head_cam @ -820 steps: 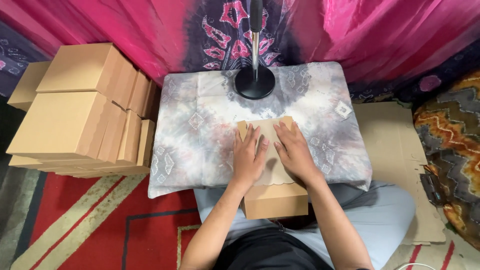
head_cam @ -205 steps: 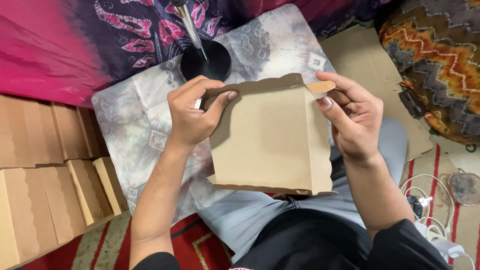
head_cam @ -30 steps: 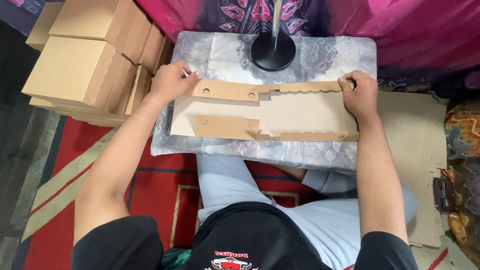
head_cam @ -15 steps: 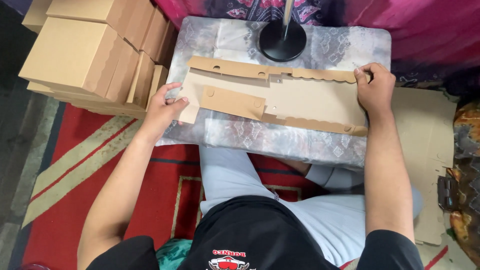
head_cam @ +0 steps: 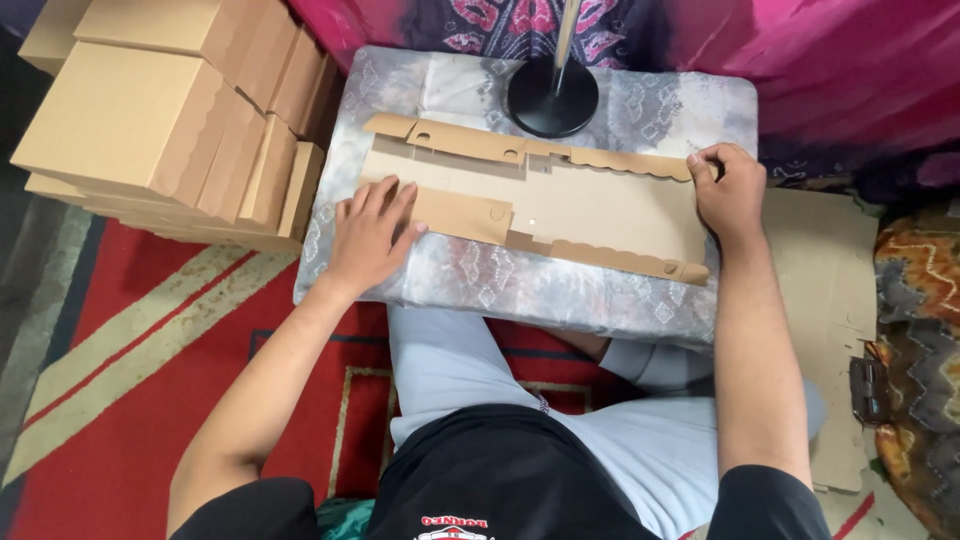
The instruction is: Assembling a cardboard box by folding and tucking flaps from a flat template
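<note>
I have a flat box blank [head_cam: 600, 215] lying unfolded across the table [head_cam: 650, 105], which is draped in a grey patterned cloth. My left hand [head_cam: 372, 235] lies palm down on the blank's near-left flap, fingers [head_cam: 385, 200] spread and pressing it flat. My right hand [head_cam: 733, 195] sits on the far-right end, its fingers curled over the scalloped edge there; whether they pinch the card or just weigh on it, I cannot tell.

By my reading the folding has barely begun: the sheet is laid out and held at both ends, but no wall stands up and no tab is tucked. All the creasing and closing is left.

Beyond my left fingers, off the table, is a stack of finished boxes [head_cam: 150, 130]. Just past the blank, between my 2 hands, stands a black round stand base [head_cam: 552, 97]; its pole is cut off by the frame. More flat cardboard [head_cam: 835, 300] lies on the floor outside my right hand. The table's legs are hidden.
</note>
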